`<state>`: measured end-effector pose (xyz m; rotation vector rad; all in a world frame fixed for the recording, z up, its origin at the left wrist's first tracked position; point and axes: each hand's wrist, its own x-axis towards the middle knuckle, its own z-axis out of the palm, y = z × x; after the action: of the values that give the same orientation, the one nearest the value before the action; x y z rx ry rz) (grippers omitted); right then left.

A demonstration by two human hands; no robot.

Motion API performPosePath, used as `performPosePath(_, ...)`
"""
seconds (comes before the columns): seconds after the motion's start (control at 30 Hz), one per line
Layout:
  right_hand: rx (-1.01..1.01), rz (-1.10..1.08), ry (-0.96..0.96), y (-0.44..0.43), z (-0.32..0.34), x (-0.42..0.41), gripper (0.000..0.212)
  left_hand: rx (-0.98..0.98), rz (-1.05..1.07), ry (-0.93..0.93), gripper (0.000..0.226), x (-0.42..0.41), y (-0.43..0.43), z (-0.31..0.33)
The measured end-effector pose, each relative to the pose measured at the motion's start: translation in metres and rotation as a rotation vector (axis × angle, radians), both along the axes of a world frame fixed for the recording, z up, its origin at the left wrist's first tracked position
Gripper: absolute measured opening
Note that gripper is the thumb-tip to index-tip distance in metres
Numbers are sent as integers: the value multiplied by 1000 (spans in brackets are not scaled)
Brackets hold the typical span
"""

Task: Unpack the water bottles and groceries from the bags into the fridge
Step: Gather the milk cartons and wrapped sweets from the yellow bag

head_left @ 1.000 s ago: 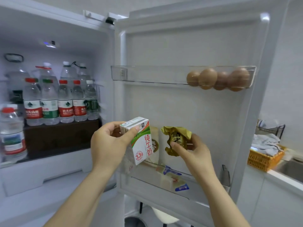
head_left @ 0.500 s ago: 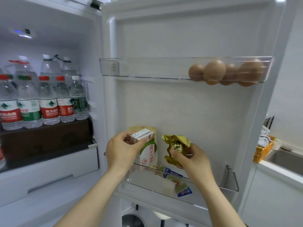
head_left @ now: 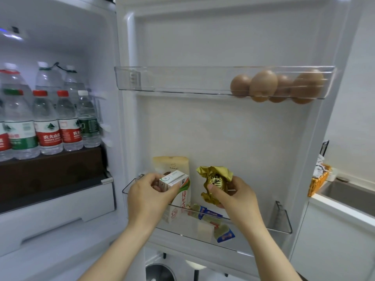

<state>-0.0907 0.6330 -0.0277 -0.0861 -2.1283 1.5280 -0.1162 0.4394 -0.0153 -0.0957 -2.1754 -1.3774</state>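
- The left hand [head_left: 148, 197] grips the top of the milk carton [head_left: 182, 201], fingers covering part of its lid. The carton's lower half sits inside the lower door bin [head_left: 282, 222].
- The right hand [head_left: 239, 199] pinches a gold foil packet [head_left: 215, 179] above that bin, with the thumb over its print.
- A beige pouch [head_left: 172, 164] stands behind the carton, half hidden.
- The water bottles [head_left: 47, 122] on the fridge shelf are cut off at the left.
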Motion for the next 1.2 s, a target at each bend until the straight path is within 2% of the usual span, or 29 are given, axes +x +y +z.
performPosePath(0.1, 0, -1, -4, -1, 0, 0, 20, -117, 52, -2, 31, -2, -2, -4)
performPosePath(0.23, 5, -10, 1, -2, 0, 2, 20, -380, 103, 33, 38, 1, 2, -3)
performPosePath(0.5, 19, -12, -5, -3, 0, 5, 20, -539, 95, 70, 41, -3, 2, -4)
performPosePath(0.6, 26, -14, -3, -4, 1, 7, 19, -525, 75, 220, 29, -4, 2, -9)
performPosePath(0.7, 39, -13, 3, -5, 2, 9, 18, -535, -56, 340, 16, -7, 7, -16)
performPosePath(0.77, 47, -15, 12, -6, 3, 10, 17, -532, -158, 339, 14, -9, 12, -25)
performPosePath(0.87, 83, -22, 10, -6, 4, 12, 18, -412, -187, 292, 12, -10, 16, -38)
performPosePath(1.07, 326, -21, -59, 19, 19, 27, 25, -342, -195, 278, 15, -13, 22, -40)
performPosePath(1.2, 667, -120, -186, 47, 35, 36, 28, -332, -192, 286, 24, -12, 23, -40)
